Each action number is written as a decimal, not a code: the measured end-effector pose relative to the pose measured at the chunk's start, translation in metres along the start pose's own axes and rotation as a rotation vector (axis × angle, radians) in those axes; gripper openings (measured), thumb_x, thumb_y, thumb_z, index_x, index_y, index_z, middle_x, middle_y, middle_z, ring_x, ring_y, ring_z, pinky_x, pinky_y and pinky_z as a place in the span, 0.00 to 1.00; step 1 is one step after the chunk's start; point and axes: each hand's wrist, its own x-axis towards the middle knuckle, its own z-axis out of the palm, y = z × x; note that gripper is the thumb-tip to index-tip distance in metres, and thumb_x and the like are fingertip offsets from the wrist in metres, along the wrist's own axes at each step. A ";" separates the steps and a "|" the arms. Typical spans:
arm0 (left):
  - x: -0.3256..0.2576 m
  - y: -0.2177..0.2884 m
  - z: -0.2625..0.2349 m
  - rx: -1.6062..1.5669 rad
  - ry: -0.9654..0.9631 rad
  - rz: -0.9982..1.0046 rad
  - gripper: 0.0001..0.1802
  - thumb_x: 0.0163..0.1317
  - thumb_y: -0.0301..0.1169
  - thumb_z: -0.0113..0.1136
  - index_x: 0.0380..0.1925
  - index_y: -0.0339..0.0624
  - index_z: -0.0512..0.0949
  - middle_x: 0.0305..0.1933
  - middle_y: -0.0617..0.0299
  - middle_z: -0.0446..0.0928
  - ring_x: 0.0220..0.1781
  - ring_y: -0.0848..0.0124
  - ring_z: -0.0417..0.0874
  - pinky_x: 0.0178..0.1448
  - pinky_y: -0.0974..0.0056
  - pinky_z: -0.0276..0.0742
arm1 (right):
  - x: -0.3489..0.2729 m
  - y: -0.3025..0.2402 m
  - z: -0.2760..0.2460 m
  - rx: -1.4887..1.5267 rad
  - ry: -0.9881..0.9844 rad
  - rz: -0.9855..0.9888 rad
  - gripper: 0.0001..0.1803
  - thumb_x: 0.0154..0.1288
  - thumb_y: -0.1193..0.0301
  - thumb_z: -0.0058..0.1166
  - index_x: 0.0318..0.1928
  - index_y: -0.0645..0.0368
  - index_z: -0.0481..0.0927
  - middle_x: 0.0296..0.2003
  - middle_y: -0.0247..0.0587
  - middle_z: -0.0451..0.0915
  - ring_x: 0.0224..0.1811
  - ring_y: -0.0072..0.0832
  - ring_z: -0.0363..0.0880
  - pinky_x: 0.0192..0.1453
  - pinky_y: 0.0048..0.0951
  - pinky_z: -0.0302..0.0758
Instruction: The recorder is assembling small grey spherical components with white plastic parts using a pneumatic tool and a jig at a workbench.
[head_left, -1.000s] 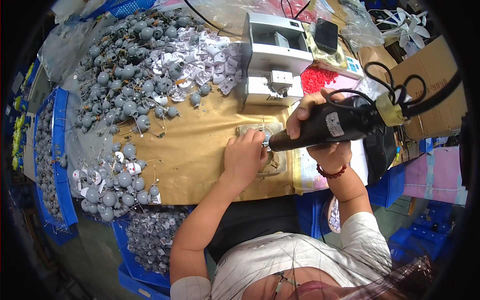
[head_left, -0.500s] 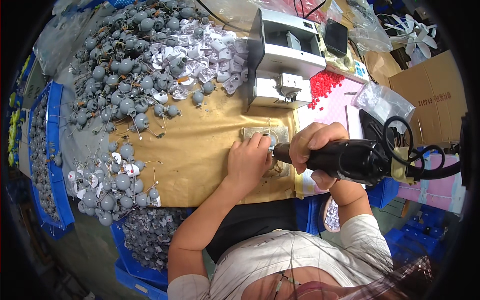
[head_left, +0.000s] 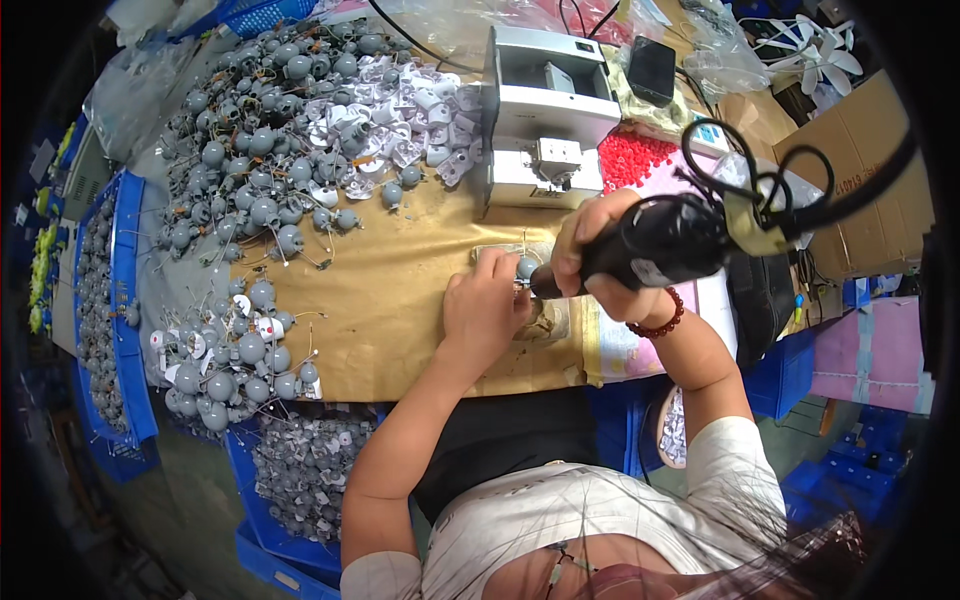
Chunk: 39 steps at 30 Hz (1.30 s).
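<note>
My right hand (head_left: 596, 250) is wrapped round a black electric screwdriver (head_left: 665, 240), whose cable end is raised at the right. The screwdriver's nose points left, at a small grey ball-shaped part (head_left: 527, 267) with a wire. My left hand (head_left: 483, 310) pinches this part from the left, fingers bent and close together; the fingertips are partly hidden. Beneath the part lies a flat block fixture (head_left: 550, 322) on the brown-covered table (head_left: 390, 345). The screwdriver's tip is right at the left fingertips, and whether it touches a screw cannot be made out.
A large heap of grey ball parts (head_left: 262, 212) and white plastic pieces (head_left: 425, 115) covers the back left. A smaller pile (head_left: 250, 348) lies nearer. Behind the hands stands a grey-white machine (head_left: 550, 110), with red pieces (head_left: 632, 160) beside it. Blue crates (head_left: 140, 330) flank the table's left.
My right hand has tipped the screwdriver, so its cable end is higher and its nose slants down to the left. My left hand stays at the part. The whole view has shifted slightly.
</note>
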 end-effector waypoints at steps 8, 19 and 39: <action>-0.007 0.001 0.001 -0.069 0.029 -0.016 0.19 0.53 0.32 0.70 0.46 0.45 0.80 0.50 0.61 0.78 0.44 0.57 0.82 0.45 0.55 0.73 | 0.006 -0.005 -0.079 -0.354 0.791 0.279 0.22 0.79 0.56 0.47 0.57 0.63 0.72 0.45 0.42 0.80 0.34 0.24 0.79 0.38 0.26 0.77; -0.020 -0.005 0.010 -0.011 0.146 0.121 0.20 0.55 0.33 0.70 0.49 0.49 0.82 0.43 0.69 0.81 0.40 0.66 0.80 0.44 0.59 0.68 | -0.061 0.044 -0.009 -0.575 0.223 0.431 0.18 0.66 0.75 0.62 0.55 0.64 0.80 0.44 0.47 0.83 0.44 0.32 0.83 0.48 0.29 0.78; -0.078 -0.062 -0.115 0.082 0.241 -0.271 0.20 0.56 0.28 0.70 0.50 0.43 0.80 0.42 0.58 0.80 0.36 0.65 0.79 0.42 0.59 0.75 | -0.091 0.049 -0.107 -0.549 0.449 0.398 0.12 0.73 0.76 0.55 0.54 0.64 0.82 0.41 0.35 0.85 0.42 0.20 0.82 0.44 0.23 0.78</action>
